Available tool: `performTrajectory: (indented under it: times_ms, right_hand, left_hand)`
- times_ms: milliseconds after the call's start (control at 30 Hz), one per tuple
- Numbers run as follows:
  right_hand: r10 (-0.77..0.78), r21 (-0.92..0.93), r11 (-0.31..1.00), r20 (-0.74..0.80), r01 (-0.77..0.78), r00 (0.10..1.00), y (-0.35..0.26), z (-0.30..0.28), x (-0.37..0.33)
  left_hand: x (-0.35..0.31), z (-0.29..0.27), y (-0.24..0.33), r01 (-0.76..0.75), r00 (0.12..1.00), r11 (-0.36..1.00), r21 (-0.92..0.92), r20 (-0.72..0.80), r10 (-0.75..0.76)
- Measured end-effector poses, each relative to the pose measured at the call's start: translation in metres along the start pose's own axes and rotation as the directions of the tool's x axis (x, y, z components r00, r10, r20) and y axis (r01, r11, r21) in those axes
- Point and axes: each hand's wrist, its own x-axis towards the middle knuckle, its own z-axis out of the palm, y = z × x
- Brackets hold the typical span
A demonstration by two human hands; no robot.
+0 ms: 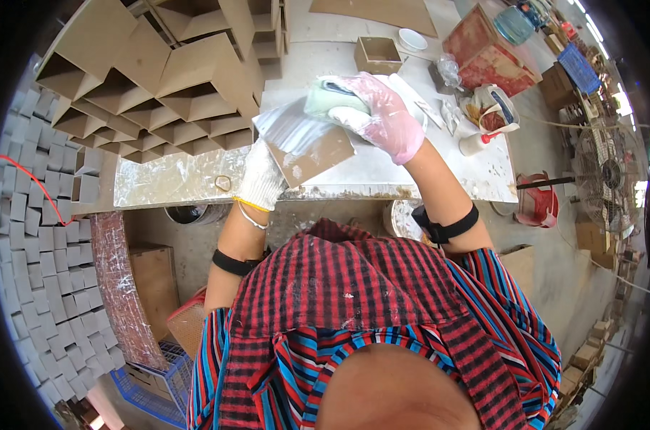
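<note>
My left hand [263, 178], in a white knit glove, grips a brown square-sided box [316, 156] by its left side; most of its fingers are behind the box. White, streaky paint covers the box's far part, while the near part is bare brown. In a pink glove smeared with white, my right hand [393, 125] is closed round a pale green sponge-like pad [316, 99]. That pad touches the painted end of the box. Both hands are over the worktable [189, 172], near its front edge.
Stacked brown open boxes [160, 82] tower at the left of the table. Another small open box [377, 56] stands behind my hands, beside a white bowl [412, 39]. A white bottle [475, 145] stands at right. Many grey boxes [49, 287] fill the far left; a fan [610, 172] stands right.
</note>
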Motion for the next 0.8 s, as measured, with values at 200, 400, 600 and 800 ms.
performTrajectory:
  times_ms: [200,400,600,800]
  right_hand:
    - [-0.226,0.132,0.968,0.097,0.212,0.969,0.000,0.020,0.006]
    - [-0.308,0.182,0.944,0.182,0.276,0.934,-0.008,0.013,-0.036]
    - [-0.282,0.140,0.949,-0.011,0.281,0.959,-0.001,0.022,0.003]
    - [-0.302,0.270,0.935,0.269,0.230,0.915,-0.024,0.012,-0.029]
  left_hand:
    - [0.014,-0.005,-0.006,0.088,0.996,0.957,-0.275,-0.005,-0.093]
    - [0.011,-0.005,0.001,0.023,0.975,0.974,-0.227,-0.211,-0.072]
    - [0.023,-0.040,-0.013,0.015,0.999,0.985,-0.170,-0.044,-0.022]
    - [0.027,-0.073,-0.018,0.179,0.937,0.869,-0.462,0.349,-0.008]
